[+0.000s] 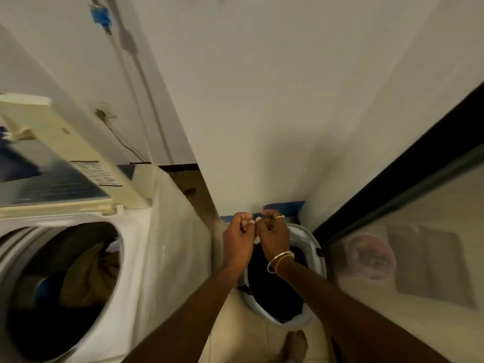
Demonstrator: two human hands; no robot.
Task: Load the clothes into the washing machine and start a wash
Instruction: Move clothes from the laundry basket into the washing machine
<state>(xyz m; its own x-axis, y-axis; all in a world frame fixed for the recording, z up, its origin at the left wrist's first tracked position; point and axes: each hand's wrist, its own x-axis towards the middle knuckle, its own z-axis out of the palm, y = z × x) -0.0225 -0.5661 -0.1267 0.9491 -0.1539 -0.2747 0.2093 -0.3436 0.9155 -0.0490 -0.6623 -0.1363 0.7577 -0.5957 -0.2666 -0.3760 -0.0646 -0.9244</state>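
Observation:
The white washing machine [136,258] stands at the left with its lid [52,153] raised. Its drum holds a tan garment [89,271] and darker clothes. On the floor to the right sits a white laundry basket [318,260] with something dark [275,292] inside. My left hand [237,239] and my right hand [275,237] meet just above the basket's far rim, fingertips touching and fingers curled in. I see nothing between the fingers. Bangles circle my right wrist.
A pale wall rises straight ahead, with blue tape [285,205] along its base. A black-framed glass panel [392,184] closes off the right side. Pipes and a blue fitting [99,17] run up the wall behind the washer. My bare foot [296,344] is near the basket.

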